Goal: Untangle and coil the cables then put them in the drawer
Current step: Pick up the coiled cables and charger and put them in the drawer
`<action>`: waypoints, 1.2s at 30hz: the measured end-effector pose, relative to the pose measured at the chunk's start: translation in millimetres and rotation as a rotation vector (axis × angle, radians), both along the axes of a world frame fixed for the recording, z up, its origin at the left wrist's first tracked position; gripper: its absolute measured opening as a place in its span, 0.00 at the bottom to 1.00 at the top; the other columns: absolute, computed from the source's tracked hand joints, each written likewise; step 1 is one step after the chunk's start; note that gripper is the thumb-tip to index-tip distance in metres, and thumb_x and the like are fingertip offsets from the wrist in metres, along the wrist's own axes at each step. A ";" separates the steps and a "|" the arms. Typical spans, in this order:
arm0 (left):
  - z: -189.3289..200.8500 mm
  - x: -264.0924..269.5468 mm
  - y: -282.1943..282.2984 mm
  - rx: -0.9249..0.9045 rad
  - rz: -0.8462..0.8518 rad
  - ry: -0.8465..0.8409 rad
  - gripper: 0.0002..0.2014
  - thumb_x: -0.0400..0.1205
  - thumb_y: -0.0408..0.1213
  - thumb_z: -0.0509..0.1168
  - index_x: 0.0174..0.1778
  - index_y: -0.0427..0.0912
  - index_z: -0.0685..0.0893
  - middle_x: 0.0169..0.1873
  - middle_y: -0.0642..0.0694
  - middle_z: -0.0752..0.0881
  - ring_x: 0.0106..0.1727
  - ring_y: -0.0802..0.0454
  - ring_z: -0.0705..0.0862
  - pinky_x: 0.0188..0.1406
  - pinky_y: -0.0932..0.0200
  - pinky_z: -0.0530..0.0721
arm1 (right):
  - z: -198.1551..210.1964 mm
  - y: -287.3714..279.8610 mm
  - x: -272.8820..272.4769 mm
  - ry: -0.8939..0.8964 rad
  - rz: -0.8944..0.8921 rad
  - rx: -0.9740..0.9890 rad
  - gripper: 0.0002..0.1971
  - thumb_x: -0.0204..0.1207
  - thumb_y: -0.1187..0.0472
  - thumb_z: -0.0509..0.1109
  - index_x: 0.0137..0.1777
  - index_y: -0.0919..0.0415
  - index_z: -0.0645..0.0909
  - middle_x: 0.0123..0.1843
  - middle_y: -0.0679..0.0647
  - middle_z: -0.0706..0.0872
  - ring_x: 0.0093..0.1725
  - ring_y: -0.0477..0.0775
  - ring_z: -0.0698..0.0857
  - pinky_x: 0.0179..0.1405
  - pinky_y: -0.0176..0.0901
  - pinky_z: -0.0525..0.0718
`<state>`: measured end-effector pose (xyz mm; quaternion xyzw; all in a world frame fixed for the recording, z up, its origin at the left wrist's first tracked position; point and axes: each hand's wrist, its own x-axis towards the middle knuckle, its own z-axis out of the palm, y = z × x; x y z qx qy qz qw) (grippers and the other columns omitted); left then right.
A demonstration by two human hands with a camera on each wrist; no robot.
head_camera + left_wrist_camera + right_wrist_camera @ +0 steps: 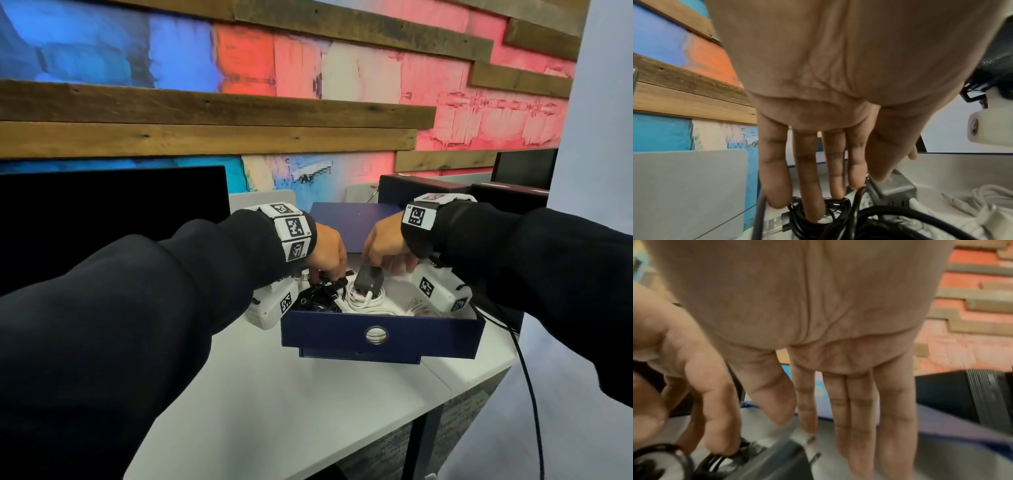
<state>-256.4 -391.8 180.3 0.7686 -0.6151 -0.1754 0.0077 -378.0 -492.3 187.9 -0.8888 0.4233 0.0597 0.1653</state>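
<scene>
An open dark blue drawer (325,337) stands on the white table (308,411). It holds a black cable bundle (82,298) on its left side, coiled white cables (363,303) in the middle and a grey charger block (368,279). My left hand (329,260) reaches down with straight fingers (813,186) onto the black cable bundle (824,217); its thumb touches the grey charger (894,190). My right hand (387,250) hovers over the grey charger (777,462) with straight fingers (859,426), holding nothing. The white cables (982,204) lie to the right.
A black monitor (113,222) stands at the left. Behind the drawer sits a flat blue box (356,222), and dark boxes (411,192) are at the back right. A black cord (529,383) hangs off the table's right edge. The table's front edge is close below the drawer.
</scene>
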 end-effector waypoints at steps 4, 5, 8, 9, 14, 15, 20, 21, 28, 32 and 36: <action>3.4 5.8 7.1 -0.079 0.020 0.027 0.07 0.82 0.32 0.67 0.48 0.46 0.89 0.41 0.53 0.88 0.49 0.50 0.92 0.39 0.54 0.91 | 19.4 7.1 3.3 -0.101 0.052 -0.116 0.12 0.81 0.63 0.68 0.60 0.64 0.86 0.48 0.58 0.92 0.41 0.57 0.91 0.42 0.48 0.91; 6.0 8.5 11.3 -0.108 0.027 0.027 0.07 0.82 0.32 0.66 0.48 0.47 0.89 0.40 0.53 0.88 0.48 0.51 0.91 0.38 0.55 0.90 | 22.4 10.7 6.3 -0.144 0.065 -0.124 0.11 0.81 0.62 0.68 0.60 0.62 0.86 0.49 0.57 0.92 0.41 0.56 0.91 0.46 0.51 0.92; 15.7 23.6 31.0 -0.205 0.060 0.024 0.08 0.83 0.33 0.66 0.53 0.46 0.89 0.44 0.51 0.89 0.50 0.52 0.88 0.42 0.57 0.90 | 31.0 29.4 24.7 -0.189 0.137 -0.178 0.10 0.80 0.59 0.70 0.57 0.59 0.88 0.48 0.54 0.93 0.46 0.52 0.93 0.45 0.48 0.91; 19.2 29.5 38.2 -0.232 0.079 0.026 0.08 0.83 0.34 0.66 0.56 0.45 0.88 0.47 0.49 0.89 0.51 0.53 0.87 0.44 0.56 0.90 | 34.0 37.2 32.2 -0.196 0.166 -0.196 0.09 0.80 0.59 0.69 0.57 0.59 0.88 0.48 0.53 0.93 0.47 0.51 0.92 0.39 0.42 0.89; 28.4 72.3 91.9 -0.297 0.223 0.046 0.07 0.85 0.38 0.67 0.57 0.46 0.87 0.47 0.51 0.89 0.48 0.57 0.88 0.42 0.59 0.87 | 43.4 87.7 84.6 -0.269 0.302 -0.238 0.10 0.81 0.55 0.71 0.57 0.58 0.87 0.48 0.51 0.92 0.46 0.49 0.91 0.27 0.32 0.79; 27.9 84.3 106.7 -0.305 0.261 0.046 0.07 0.85 0.38 0.67 0.57 0.45 0.87 0.48 0.50 0.90 0.49 0.55 0.88 0.41 0.59 0.87 | 43.0 100.3 99.2 -0.278 0.336 -0.239 0.11 0.81 0.54 0.71 0.58 0.58 0.87 0.49 0.51 0.92 0.47 0.49 0.91 0.30 0.34 0.82; 14.0 149.7 179.5 -0.306 0.466 0.027 0.07 0.85 0.38 0.67 0.55 0.44 0.87 0.48 0.48 0.91 0.46 0.55 0.89 0.41 0.57 0.86 | 29.1 165.1 174.5 -0.314 0.482 -0.220 0.11 0.79 0.55 0.72 0.52 0.61 0.89 0.45 0.55 0.94 0.45 0.53 0.93 0.21 0.31 0.82; 9.2 164.6 196.0 -0.308 0.506 0.023 0.07 0.85 0.38 0.67 0.55 0.44 0.88 0.48 0.47 0.92 0.44 0.56 0.89 0.39 0.58 0.86 | 23.4 178.7 192.0 -0.308 0.508 -0.201 0.11 0.78 0.55 0.72 0.52 0.61 0.90 0.45 0.55 0.94 0.45 0.54 0.93 0.21 0.33 0.81; -40.1 259.1 296.0 -0.304 0.736 0.014 0.06 0.84 0.36 0.66 0.47 0.42 0.89 0.36 0.49 0.90 0.32 0.60 0.87 0.25 0.63 0.81 | -39.4 248.9 305.5 -0.228 0.638 -0.074 0.11 0.74 0.53 0.73 0.46 0.61 0.90 0.42 0.56 0.94 0.44 0.58 0.93 0.40 0.48 0.91; -78.4 307.5 339.4 -0.286 0.881 0.045 0.06 0.82 0.33 0.67 0.46 0.39 0.90 0.31 0.49 0.88 0.28 0.60 0.85 0.19 0.69 0.78 | -86.9 276.1 366.8 -0.150 0.680 -0.020 0.10 0.73 0.52 0.73 0.40 0.59 0.87 0.37 0.56 0.92 0.35 0.57 0.89 0.46 0.51 0.91; -121.8 350.0 369.8 -0.190 0.977 -0.011 0.10 0.85 0.36 0.64 0.55 0.39 0.89 0.43 0.43 0.90 0.48 0.47 0.90 0.40 0.59 0.86 | -143.3 300.2 431.2 0.004 0.705 -0.054 0.14 0.74 0.48 0.68 0.37 0.58 0.85 0.30 0.52 0.89 0.29 0.55 0.86 0.41 0.49 0.90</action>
